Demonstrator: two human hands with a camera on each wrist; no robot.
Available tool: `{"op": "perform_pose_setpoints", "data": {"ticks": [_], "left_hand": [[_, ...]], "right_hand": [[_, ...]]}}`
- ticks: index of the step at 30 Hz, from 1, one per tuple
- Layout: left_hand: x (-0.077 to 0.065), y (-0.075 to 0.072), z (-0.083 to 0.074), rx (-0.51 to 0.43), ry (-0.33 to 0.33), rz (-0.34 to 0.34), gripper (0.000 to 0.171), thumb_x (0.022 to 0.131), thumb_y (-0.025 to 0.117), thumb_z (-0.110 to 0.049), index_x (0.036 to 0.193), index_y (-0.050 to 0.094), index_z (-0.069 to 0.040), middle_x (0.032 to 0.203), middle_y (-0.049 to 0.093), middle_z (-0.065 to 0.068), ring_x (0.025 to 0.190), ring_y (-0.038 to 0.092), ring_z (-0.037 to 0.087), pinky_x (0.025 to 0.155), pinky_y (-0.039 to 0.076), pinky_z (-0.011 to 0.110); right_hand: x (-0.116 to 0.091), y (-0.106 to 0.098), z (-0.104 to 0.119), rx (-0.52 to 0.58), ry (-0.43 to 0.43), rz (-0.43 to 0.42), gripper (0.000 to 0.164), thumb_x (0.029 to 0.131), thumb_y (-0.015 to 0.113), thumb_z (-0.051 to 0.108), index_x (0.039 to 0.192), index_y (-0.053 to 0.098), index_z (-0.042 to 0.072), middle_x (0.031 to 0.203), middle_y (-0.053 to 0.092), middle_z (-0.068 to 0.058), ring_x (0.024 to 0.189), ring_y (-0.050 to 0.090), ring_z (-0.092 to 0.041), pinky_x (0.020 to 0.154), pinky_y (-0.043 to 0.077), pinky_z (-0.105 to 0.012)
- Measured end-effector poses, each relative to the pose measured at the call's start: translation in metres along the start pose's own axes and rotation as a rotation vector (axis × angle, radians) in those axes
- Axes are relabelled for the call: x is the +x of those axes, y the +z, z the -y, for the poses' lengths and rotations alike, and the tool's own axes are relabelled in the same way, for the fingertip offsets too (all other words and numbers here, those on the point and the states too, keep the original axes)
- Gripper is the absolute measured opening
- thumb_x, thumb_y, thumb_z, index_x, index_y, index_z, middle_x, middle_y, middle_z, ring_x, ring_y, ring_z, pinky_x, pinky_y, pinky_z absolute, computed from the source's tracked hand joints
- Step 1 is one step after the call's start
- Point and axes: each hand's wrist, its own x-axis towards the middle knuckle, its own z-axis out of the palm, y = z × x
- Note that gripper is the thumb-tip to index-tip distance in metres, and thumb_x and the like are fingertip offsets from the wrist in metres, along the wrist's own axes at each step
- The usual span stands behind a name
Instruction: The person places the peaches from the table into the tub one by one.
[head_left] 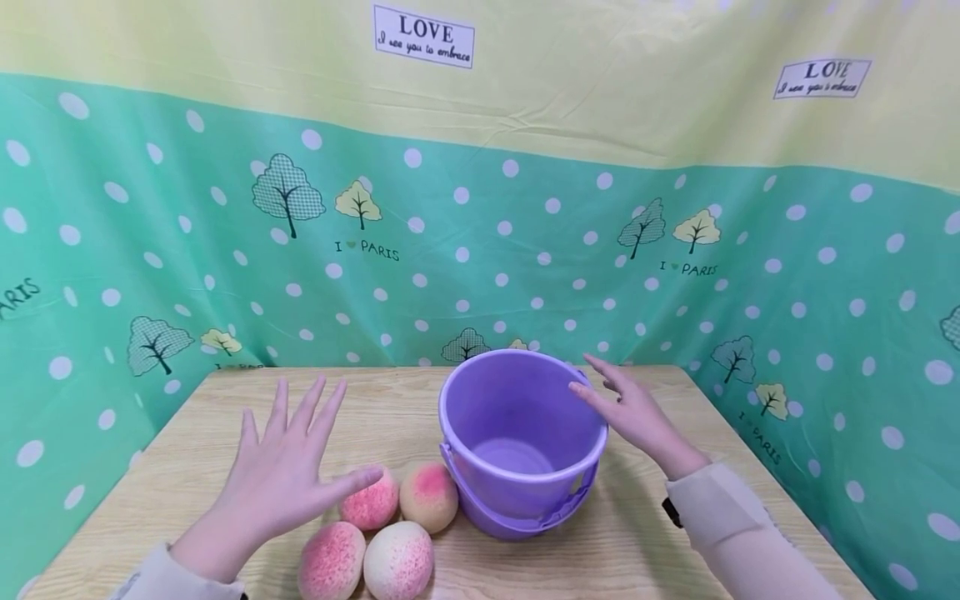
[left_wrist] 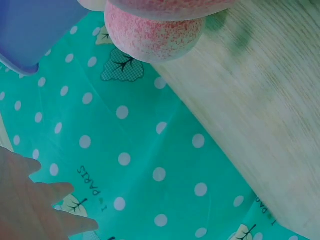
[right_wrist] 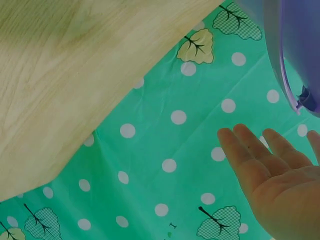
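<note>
A purple bucket (head_left: 517, 467) stands upright on the wooden table, its handle hanging down at the front. No contents show inside it. To its left several pink-and-cream peaches (head_left: 400, 560) sit close together; whether they are real cannot be told. My left hand (head_left: 281, 479) hovers above and left of them, fingers spread, thumb over the rear peach (head_left: 371, 500). Beside the bucket's right rim, my right hand (head_left: 637, 412) is held up with fingers extended, gripping nothing. The right wrist view has that hand (right_wrist: 280, 180) below the bucket's handle (right_wrist: 277, 60), with a gap between them.
The light wooden table (head_left: 637, 542) runs back to a green polka-dot cloth (head_left: 525, 275) hung behind and on both sides. Bare tabletop lies right of the bucket and behind the left hand.
</note>
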Motion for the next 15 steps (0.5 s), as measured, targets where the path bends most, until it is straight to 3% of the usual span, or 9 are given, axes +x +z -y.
{"op": "perform_pose_setpoints", "data": {"ticks": [7, 15], "left_hand": [[-0.006, 0.003, 0.000, -0.002, 0.015, -0.007, 0.107, 0.080, 0.051, -0.081, 0.159, 0.019, -0.017, 0.163, 0.020, 0.018, 0.148, 0.003, 0.054, 0.103, 0.005, 0.083], [-0.011, 0.006, 0.000, 0.023, 0.025, -0.004, 0.108, 0.079, 0.051, -0.082, 0.159, 0.019, -0.017, 0.163, 0.021, 0.018, 0.149, 0.002, 0.052, 0.103, 0.008, 0.083]], "right_hand": [[0.001, 0.007, 0.002, 0.079, 0.006, 0.007, 0.081, 0.093, 0.052, 0.062, 0.157, 0.028, 0.018, 0.159, 0.033, -0.017, 0.139, 0.041, -0.045, 0.106, 0.043, -0.056], [0.004, 0.012, -0.001, 0.152, 0.006, -0.006, 0.076, 0.096, 0.053, 0.057, 0.156, 0.031, 0.015, 0.155, 0.038, -0.020, 0.138, 0.043, -0.045, 0.108, 0.040, -0.055]]}}
